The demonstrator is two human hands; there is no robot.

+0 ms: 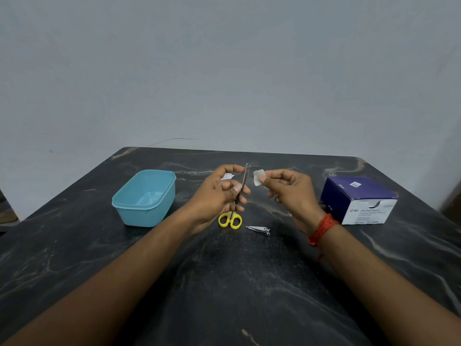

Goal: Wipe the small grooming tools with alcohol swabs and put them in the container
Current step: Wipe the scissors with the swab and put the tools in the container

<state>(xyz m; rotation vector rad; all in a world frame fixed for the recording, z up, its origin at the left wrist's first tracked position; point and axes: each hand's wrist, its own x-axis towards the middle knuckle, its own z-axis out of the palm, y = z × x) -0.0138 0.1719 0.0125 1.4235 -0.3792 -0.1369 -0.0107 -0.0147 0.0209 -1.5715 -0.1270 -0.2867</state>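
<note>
My left hand (219, 196) holds small scissors (230, 219) upright by the blades, yellow handles hanging below and the tips pointing up near my fingertips. Just to the right of the blade tips, my right hand (291, 193) pinches a white alcohol swab (258, 176) between thumb and fingers; swab and blades sit close but apart. A metal nail clipper (259, 230) lies on the dark table below the hands. The light blue container (143, 198) stands open and empty at the left.
A purple and white box of alcohol swabs (359, 199) stands at the right. A torn white wrapper (227, 176) lies behind my left hand. The dark marbled table (224, 283) ends against a grey wall.
</note>
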